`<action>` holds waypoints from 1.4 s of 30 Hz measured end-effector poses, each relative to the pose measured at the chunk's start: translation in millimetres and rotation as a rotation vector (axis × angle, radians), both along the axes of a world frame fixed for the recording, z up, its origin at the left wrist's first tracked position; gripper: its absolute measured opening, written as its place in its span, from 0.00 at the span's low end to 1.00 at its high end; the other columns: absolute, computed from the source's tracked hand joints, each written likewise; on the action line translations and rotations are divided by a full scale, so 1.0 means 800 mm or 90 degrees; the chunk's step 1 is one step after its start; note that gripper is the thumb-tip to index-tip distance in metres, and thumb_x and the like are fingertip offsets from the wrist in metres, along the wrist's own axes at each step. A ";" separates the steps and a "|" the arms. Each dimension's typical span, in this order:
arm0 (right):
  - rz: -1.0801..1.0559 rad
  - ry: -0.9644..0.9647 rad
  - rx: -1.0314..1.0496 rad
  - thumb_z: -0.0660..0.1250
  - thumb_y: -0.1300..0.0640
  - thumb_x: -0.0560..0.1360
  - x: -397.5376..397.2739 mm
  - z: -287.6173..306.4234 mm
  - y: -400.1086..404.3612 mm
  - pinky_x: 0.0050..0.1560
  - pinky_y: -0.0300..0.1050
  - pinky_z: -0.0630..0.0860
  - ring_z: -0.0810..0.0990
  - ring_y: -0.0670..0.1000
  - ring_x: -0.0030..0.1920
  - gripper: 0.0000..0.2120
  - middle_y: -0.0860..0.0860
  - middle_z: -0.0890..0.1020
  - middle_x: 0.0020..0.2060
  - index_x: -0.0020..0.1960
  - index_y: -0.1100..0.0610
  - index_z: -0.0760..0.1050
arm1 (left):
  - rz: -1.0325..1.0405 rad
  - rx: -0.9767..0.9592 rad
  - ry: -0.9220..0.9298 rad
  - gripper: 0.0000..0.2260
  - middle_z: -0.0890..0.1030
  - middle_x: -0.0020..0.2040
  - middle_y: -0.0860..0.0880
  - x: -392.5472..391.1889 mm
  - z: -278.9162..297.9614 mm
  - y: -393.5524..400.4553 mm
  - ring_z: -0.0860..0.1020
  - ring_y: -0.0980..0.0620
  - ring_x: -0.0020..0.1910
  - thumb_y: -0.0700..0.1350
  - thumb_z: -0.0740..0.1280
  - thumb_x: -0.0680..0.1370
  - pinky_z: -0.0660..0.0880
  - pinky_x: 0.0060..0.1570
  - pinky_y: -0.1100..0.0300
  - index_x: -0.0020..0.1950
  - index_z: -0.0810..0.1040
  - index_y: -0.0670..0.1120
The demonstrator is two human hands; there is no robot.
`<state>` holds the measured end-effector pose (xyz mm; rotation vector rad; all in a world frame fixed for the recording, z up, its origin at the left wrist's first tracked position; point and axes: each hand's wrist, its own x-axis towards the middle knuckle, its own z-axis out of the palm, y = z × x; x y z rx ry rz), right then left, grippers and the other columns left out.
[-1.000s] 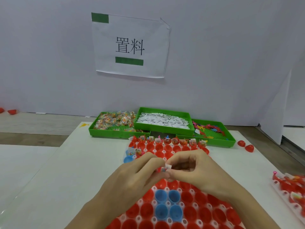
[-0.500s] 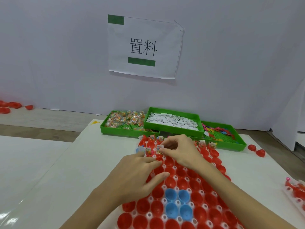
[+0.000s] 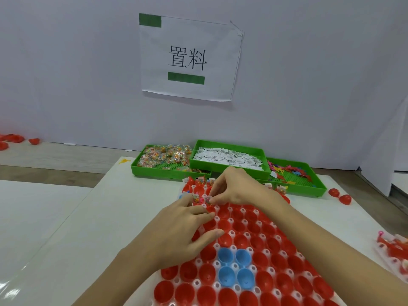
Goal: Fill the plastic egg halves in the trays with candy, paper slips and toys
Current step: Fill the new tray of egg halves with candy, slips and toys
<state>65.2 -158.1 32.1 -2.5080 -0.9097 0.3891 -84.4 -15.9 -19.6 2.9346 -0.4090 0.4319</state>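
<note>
White table (image 3: 92, 217) carries a clear egg tray (image 3: 231, 221) packed with red egg halves (image 3: 242, 241), four blue halves (image 3: 235, 267) among them. Left hand (image 3: 176, 230) rests flat on the tray, fingers spread. Right hand (image 3: 234, 188) pinches something small at a far-row half; the item is too small to tell. Three green bins (image 3: 229, 167) sit behind.

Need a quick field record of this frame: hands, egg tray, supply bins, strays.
left hand: rests on egg tray, fingers loosely curled
right hand: fingertips at a far-row egg half; pinch unclear
egg tray: mostly empty red halves, four blue halves, far rows filled
green bins: candy, paper slips, toys
strays: two red halves on table
</note>
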 end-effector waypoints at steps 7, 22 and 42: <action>0.009 0.001 -0.072 0.77 0.61 0.74 0.003 0.014 0.015 0.38 0.35 0.79 0.85 0.43 0.37 0.02 0.50 0.87 0.40 0.47 0.57 0.86 | 0.010 0.002 0.009 0.32 0.83 0.60 0.61 0.000 0.001 0.000 0.69 0.58 0.55 0.71 0.47 0.82 0.70 0.57 0.64 0.70 0.80 0.54; 0.007 -0.019 -0.010 0.72 0.48 0.79 0.000 0.023 -0.023 0.55 0.43 0.82 0.84 0.45 0.48 0.10 0.47 0.86 0.49 0.54 0.53 0.86 | -0.010 0.010 -0.014 0.31 0.82 0.62 0.61 0.002 0.000 0.001 0.73 0.57 0.58 0.69 0.47 0.83 0.74 0.60 0.62 0.69 0.80 0.54; -0.144 0.161 0.543 0.66 0.56 0.82 -0.038 -0.021 -0.155 0.33 0.35 0.75 0.79 0.47 0.34 0.11 0.55 0.84 0.36 0.48 0.51 0.87 | 0.229 -0.349 -0.228 0.06 0.81 0.51 0.54 0.038 -0.015 0.032 0.76 0.60 0.49 0.43 0.65 0.84 0.71 0.46 0.68 0.57 0.82 0.48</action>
